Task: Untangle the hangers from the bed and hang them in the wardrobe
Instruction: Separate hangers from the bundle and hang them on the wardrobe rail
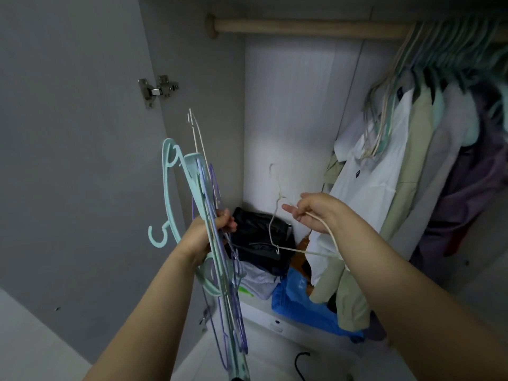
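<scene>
The wardrobe [299, 111] stood open w/ its wooden rail [302, 27] running across the top, well above both sets of fingers; the left stretch of rail was bare, prob. where the next hanger belonged. Hung clothes [398, 171] and empty hangers [384, 125] crowded the rail's right end, above and to the right of the right fingers. Below and beyond the fingers, on the wardrobe floor, lay a black bag [261, 232] and a blue bag [297, 301].

The left hand [209, 232] gripped the hanger bundle [217, 243], fingers curled round its middle, teal, purple and white ones stacked edge-on; it looked like a holding stock, kept upright and off to the side so hooks wouldn't snag again. One teal hook [159, 235] stuck out just left of that hand.

The right hand [316, 213] held one white wire hanger [277, 229], apart from the bundle. Thumb and fingers [301, 214] pinched a shoulder wire, so the hook [275, 174] pointed up, just left of and above the fingertips. Prob. held that way so the hook end stayed free for the rail. That one seemed untangled, not yet hung.
</scene>
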A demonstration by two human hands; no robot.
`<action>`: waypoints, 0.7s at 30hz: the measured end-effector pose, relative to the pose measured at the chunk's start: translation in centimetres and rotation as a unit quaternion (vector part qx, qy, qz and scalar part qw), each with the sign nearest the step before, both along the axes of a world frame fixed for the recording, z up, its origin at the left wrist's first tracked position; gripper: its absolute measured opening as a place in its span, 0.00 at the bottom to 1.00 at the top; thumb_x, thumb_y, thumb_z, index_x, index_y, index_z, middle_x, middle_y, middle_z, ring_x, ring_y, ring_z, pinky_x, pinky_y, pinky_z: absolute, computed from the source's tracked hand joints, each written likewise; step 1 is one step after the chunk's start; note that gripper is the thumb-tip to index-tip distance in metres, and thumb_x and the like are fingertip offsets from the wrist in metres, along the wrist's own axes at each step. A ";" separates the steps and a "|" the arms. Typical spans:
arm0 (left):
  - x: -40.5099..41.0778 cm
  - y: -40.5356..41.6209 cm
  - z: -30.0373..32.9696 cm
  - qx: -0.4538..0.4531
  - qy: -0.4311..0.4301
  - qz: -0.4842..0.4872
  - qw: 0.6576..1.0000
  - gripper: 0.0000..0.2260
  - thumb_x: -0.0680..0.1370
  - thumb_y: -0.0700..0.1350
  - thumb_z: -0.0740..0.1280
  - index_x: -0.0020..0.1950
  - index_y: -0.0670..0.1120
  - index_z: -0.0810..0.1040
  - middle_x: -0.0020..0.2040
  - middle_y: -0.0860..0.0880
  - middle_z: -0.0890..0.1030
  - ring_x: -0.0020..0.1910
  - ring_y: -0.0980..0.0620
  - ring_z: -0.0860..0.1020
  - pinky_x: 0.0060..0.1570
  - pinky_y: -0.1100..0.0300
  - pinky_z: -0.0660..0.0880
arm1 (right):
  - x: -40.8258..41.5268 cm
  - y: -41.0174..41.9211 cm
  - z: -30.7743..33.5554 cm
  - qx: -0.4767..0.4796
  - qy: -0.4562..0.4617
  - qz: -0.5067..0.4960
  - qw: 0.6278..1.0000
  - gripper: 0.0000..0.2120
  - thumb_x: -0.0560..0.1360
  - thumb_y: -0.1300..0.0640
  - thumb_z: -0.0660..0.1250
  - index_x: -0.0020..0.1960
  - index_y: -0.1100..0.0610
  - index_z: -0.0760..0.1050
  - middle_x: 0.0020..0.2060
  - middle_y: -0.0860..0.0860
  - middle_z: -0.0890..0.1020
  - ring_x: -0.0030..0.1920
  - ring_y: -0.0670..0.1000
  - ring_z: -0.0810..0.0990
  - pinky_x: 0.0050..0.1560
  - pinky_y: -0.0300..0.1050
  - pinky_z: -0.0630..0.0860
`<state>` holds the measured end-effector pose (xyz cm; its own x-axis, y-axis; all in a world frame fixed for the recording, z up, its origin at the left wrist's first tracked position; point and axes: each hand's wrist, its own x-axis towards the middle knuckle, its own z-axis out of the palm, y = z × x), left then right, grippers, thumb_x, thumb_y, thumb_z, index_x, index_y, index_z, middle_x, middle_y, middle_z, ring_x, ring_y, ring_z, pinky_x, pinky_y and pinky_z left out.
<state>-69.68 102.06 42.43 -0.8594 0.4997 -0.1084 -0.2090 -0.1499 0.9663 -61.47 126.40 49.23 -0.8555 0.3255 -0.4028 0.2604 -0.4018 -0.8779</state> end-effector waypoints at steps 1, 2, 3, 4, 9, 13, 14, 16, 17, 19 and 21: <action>-0.2 0.2 0.5 0.004 0.003 -0.003 1.000 0.07 0.78 0.45 0.66 0.42 0.45 0.77 0.35 0.49 0.83 0.35 0.54 0.82 0.43 0.51 0.74 | 0.1 -0.1 0.1 -0.035 -0.017 -0.024 0.999 0.29 0.73 0.79 0.48 0.72 0.64 0.56 0.68 0.63 0.64 0.61 0.61 0.77 0.24 0.34 0.73; -0.4 0.4 1.0 0.009 0.006 -0.005 1.000 0.07 0.79 0.45 0.65 0.43 0.44 0.76 0.35 0.49 0.83 0.35 0.53 0.82 0.44 0.51 0.74 | 0.3 -0.3 0.1 -0.049 -0.038 -0.034 0.997 0.27 0.74 0.78 0.48 0.72 0.65 0.54 0.69 0.64 0.63 0.63 0.60 0.76 0.22 0.33 0.71; -0.5 0.7 1.5 0.013 0.009 -0.008 1.000 0.07 0.79 0.45 0.65 0.43 0.44 0.76 0.35 0.49 0.83 0.35 0.53 0.82 0.44 0.51 0.74 | 0.4 -0.1 0.2 -0.055 -0.057 -0.032 0.996 0.25 0.75 0.77 0.47 0.71 0.66 0.55 0.69 0.65 0.65 0.64 0.59 0.75 0.20 0.32 0.68; -0.5 1.0 2.0 0.017 0.012 -0.009 1.000 0.07 0.79 0.45 0.65 0.43 0.44 0.75 0.35 0.49 0.83 0.35 0.53 0.82 0.44 0.51 0.74 | 0.4 0.0 0.2 -0.052 -0.075 -0.025 0.996 0.21 0.75 0.77 0.48 0.67 0.67 0.58 0.66 0.65 0.69 0.64 0.58 0.75 0.19 0.31 0.65; -0.7 2.8 4.8 0.029 0.031 -0.017 0.999 0.09 0.79 0.46 0.65 0.41 0.44 0.75 0.34 0.49 0.82 0.39 0.50 0.82 0.52 0.42 0.76 | 0.5 -0.2 4.4 0.074 -0.003 -0.051 0.996 0.22 0.75 0.76 0.55 0.68 0.65 0.63 0.49 0.56 0.77 0.46 0.51 0.80 0.18 0.30 0.62; -1.0 4.1 6.6 0.037 0.053 -0.040 0.997 0.08 0.76 0.49 0.69 0.43 0.44 0.77 0.38 0.47 0.84 0.43 0.48 0.83 0.57 0.36 0.73 | -0.7 1.6 11.4 0.112 0.179 -0.161 0.964 0.23 0.77 0.73 0.54 0.70 0.58 0.60 0.56 0.54 0.74 0.28 0.46 0.81 0.15 0.32 0.56; -1.0 4.5 7.1 0.036 0.059 -0.043 0.997 0.09 0.74 0.50 0.70 0.43 0.44 0.77 0.38 0.46 0.84 0.43 0.48 0.84 0.57 0.36 0.72 | -1.2 2.3 12.9 0.145 0.197 -0.188 0.951 0.19 0.78 0.70 0.55 0.67 0.58 0.65 0.50 0.53 0.76 0.23 0.43 0.77 0.16 0.31 0.55; -1.2 5.4 8.1 0.022 0.078 -0.044 0.996 0.10 0.73 0.51 0.71 0.42 0.45 0.78 0.39 0.47 0.85 0.43 0.49 0.84 0.60 0.36 0.70 | -2.2 3.7 15.6 0.231 0.201 -0.236 0.922 0.15 0.79 0.67 0.57 0.63 0.60 0.73 0.37 0.52 0.75 0.18 0.43 0.68 0.17 0.31 0.56; -1.3 5.8 8.7 0.013 0.093 -0.044 0.995 0.10 0.74 0.51 0.71 0.41 0.45 0.79 0.39 0.47 0.85 0.43 0.49 0.84 0.61 0.37 0.70 | -2.8 4.4 16.6 0.262 0.200 -0.250 0.910 0.14 0.79 0.66 0.57 0.62 0.61 0.75 0.34 0.51 0.74 0.19 0.44 0.66 0.17 0.32 0.57; -1.5 6.6 9.8 0.002 0.118 -0.042 0.992 0.11 0.72 0.54 0.72 0.37 0.47 0.81 0.39 0.48 0.85 0.44 0.48 0.84 0.62 0.40 0.71 | -4.0 5.8 18.2 0.299 0.206 -0.257 0.896 0.16 0.79 0.65 0.55 0.64 0.61 0.74 0.36 0.52 0.75 0.22 0.46 0.65 0.17 0.32 0.59; -1.6 7.2 10.7 -0.001 0.127 -0.042 0.991 0.11 0.68 0.56 0.72 0.34 0.49 0.82 0.39 0.47 0.85 0.46 0.47 0.84 0.63 0.41 0.71 | -5.2 7.0 19.3 0.320 0.209 -0.255 0.888 0.20 0.80 0.66 0.53 0.71 0.61 0.67 0.48 0.53 0.78 0.26 0.47 0.67 0.18 0.31 0.61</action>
